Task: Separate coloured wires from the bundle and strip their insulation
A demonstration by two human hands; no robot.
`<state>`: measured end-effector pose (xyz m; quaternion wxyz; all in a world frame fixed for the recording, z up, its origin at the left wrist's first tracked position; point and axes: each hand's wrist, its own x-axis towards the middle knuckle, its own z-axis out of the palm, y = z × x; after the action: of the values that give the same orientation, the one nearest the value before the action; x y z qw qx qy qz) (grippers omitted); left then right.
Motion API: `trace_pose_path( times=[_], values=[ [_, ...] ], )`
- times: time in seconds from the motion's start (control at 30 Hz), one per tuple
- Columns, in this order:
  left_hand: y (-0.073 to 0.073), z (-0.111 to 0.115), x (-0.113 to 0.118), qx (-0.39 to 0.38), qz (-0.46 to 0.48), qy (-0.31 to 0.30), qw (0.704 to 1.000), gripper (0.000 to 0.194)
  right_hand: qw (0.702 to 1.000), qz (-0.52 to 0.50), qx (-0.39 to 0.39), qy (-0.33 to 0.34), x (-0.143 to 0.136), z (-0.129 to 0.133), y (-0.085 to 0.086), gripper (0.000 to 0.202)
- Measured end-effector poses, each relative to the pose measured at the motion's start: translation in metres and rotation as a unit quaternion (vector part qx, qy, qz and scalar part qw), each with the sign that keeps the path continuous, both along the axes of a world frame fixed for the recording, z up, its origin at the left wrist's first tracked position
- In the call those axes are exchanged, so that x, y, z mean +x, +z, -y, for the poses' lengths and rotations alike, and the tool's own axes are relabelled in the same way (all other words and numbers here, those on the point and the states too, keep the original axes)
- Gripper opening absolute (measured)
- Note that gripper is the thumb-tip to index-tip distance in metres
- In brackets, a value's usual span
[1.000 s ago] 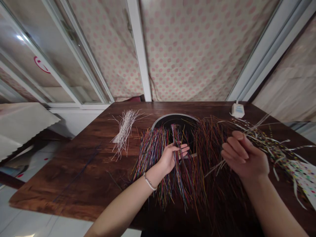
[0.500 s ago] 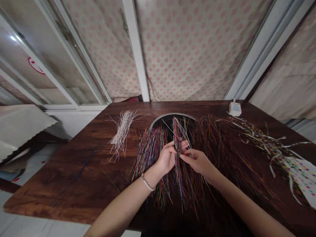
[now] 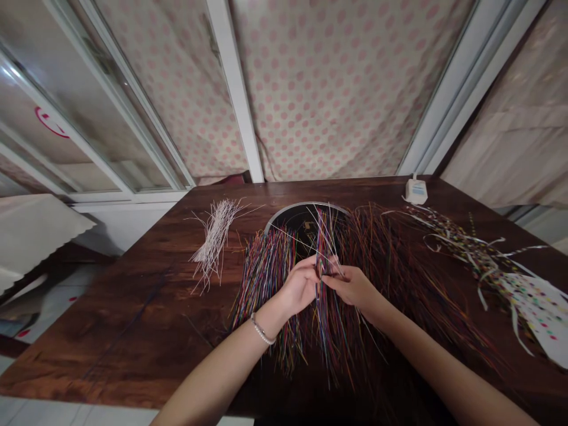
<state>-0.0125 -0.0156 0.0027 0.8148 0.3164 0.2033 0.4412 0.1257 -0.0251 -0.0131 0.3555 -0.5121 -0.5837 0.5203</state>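
My left hand (image 3: 300, 287), with a beaded bracelet at the wrist, is closed around a narrow bundle of thin multicoloured wires (image 3: 320, 302) that stands nearly upright. Beside it, my right hand (image 3: 357, 290) pinches a few thin white wires (image 3: 331, 241), its fingertips against the bundle. One white strand slants across the bundle toward the upper left. To the left of my hands lies a thick heap of multicoloured wires (image 3: 266, 266). Reddish-brown wires (image 3: 390, 266) spread out on the right. Behind the bundle, a round black tray with a pale rim (image 3: 284, 212) is partly covered.
A pile of white wires (image 3: 216, 236) lies left on the dark wooden table (image 3: 133, 307). At the back right sits a small white box (image 3: 416, 191). Dotted ribbon strands (image 3: 470, 248) and a white sheet with coloured dots (image 3: 536, 307) are at the right.
A white wire now crosses the bundle at a flatter slant, reaching further left. My hands have drawn slightly closer together around the bundle. The whole view has shifted a little.
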Motion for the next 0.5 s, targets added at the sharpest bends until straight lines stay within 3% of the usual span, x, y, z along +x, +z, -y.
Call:
trace_pose_path(
  times=[0.23,0.5],
  values=[
    [-0.003,0.003,0.002,0.026,-0.020,0.008,0.999,0.044,0.996,0.051,0.063,0.022,0.013,-0.003,0.014,0.017],
    [-0.006,0.004,0.002,0.016,-0.075,0.007,0.997,0.029,0.990,0.109,0.075,0.050,0.022,-0.003,0.021,0.018]
  ],
)
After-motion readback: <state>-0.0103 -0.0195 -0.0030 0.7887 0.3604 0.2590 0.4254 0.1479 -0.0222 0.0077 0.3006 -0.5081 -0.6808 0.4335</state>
